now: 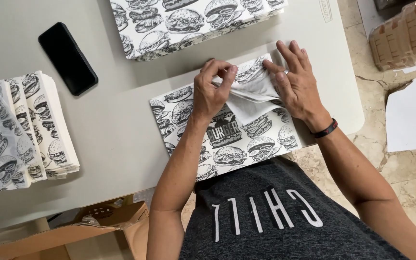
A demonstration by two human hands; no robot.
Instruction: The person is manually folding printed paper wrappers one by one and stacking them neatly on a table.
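Beside hands (253,89), phone (68,58), paper stacks (188,21).

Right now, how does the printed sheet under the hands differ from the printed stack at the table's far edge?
The sheet in hand is single, its corner folded white-side-up between left hand and right hand. The far stack is many sheets, flat and untouched. Both carry the same black-and-white burger print and lie on the grey table.

Counted: two bare hands, left hand (211,91) and right hand (297,82); one burger-printed black-and-white paper sheet (227,137) under them; two stacks of like printed paper, top stack (188,21), left stack (22,130); one black rectangular phone (68,58); one black wristband (325,129).
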